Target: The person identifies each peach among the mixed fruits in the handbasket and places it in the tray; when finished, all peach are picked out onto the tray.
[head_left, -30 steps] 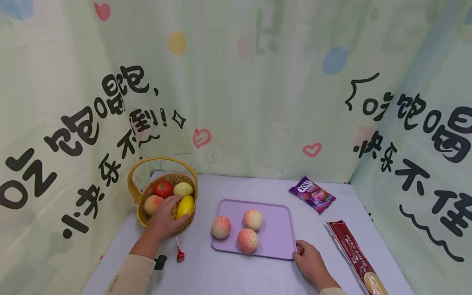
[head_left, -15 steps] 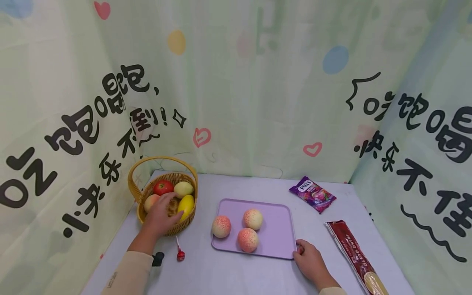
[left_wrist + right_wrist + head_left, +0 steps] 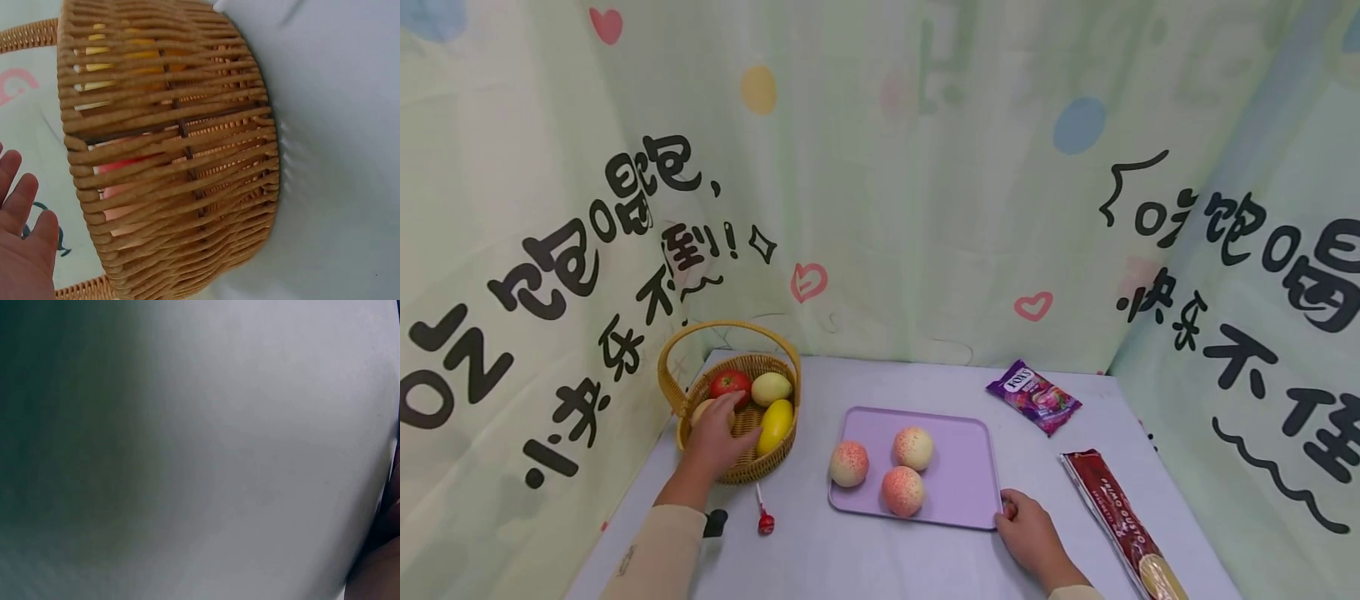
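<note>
My left hand (image 3: pixel 713 442) is over the front of the wicker basket (image 3: pixel 747 473), its fingers spread and holding nothing. In the basket are a red tomato (image 3: pixel 728 382), a pale yellow-green fruit (image 3: pixel 771 388), a yellow mango-like fruit (image 3: pixel 775 427) and a peach (image 3: pixel 700 412), partly hidden by the hand. The left wrist view shows the fingers beside the woven basket wall (image 3: pixel 181 150). On the right, my right hand (image 3: pixel 1028 530) grips the near right corner of the purple tray (image 3: pixel 958 467). Three pink-speckled peaches (image 3: pixel 903 491) sit on its left part.
A lollipop (image 3: pixel 764 522) lies in front of the basket. Behind the tray, to the right, is a purple candy bag (image 3: pixel 1034 397). A long dark red packet (image 3: pixel 1122 521) lies right of my right hand. Printed curtains (image 3: pixel 880 208) enclose the table.
My left hand has drawn back leftward from beside the yellow fruit toward the peach and the basket's front rim. The right hand and the tray stay in place.
</note>
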The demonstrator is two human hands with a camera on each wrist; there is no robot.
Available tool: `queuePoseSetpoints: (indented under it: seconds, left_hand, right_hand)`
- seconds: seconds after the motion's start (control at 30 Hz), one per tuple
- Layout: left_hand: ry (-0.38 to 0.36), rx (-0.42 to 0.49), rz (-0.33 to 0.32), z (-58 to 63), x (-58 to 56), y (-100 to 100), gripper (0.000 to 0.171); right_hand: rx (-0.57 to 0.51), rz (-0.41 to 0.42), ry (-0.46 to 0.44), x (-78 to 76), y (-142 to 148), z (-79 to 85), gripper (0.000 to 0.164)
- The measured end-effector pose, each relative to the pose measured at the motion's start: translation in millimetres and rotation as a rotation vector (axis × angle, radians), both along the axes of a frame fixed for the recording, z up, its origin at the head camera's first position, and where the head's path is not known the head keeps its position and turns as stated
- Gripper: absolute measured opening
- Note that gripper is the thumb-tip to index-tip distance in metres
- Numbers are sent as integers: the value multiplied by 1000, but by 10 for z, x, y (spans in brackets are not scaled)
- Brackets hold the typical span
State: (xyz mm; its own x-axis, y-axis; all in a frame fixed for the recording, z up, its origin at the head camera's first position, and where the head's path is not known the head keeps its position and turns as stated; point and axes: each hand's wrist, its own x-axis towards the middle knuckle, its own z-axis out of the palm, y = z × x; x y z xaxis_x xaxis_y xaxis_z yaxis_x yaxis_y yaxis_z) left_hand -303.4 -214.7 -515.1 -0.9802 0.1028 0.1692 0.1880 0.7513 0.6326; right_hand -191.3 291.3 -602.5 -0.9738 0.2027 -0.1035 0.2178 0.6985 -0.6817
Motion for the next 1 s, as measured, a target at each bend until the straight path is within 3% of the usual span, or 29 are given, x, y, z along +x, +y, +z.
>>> queuePoseSetpoints:
  seconds: [0.43, 1.0]
  left_hand:
    - [-36, -12, 33, -4, -69, -74, 78]
    - [-124, -115, 27, -7, -298, -248, 86]
  right_hand:
    - [-4, -10, -23, -8, 2, -1, 43]
    - [-25, -26, -59, -6, -12, -6, 43]
